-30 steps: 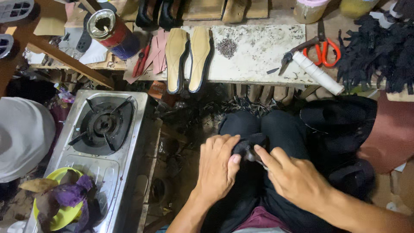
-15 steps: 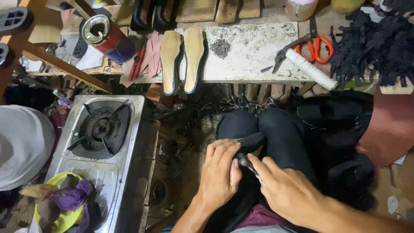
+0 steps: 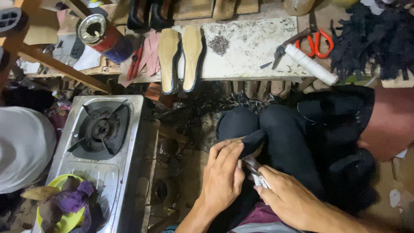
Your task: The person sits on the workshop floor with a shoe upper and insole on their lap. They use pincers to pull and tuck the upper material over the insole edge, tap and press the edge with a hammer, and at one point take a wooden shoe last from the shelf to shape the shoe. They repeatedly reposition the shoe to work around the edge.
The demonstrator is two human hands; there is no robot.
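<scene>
My left hand (image 3: 223, 176) presses down on a black shoe piece (image 3: 252, 142) that rests on my lap, between my knees in dark trousers (image 3: 284, 133). My right hand (image 3: 286, 194) grips a small metal tool (image 3: 257, 174) whose tip meets the black piece next to my left fingers. Most of the black piece is hidden under my left hand.
A low white work board (image 3: 250, 43) ahead carries two tan insoles (image 3: 181, 58), a nail pile (image 3: 219, 43), orange scissors (image 3: 317, 41), pliers and a white roll (image 3: 311, 64). A gas stove (image 3: 101, 129) stands left, with a yellow bowl (image 3: 64, 211). Black scraps (image 3: 375, 34) lie right.
The view has shifted slightly. Both hands have slid lower and left on my lap; the right hand's tool now sits closer against the black piece.
</scene>
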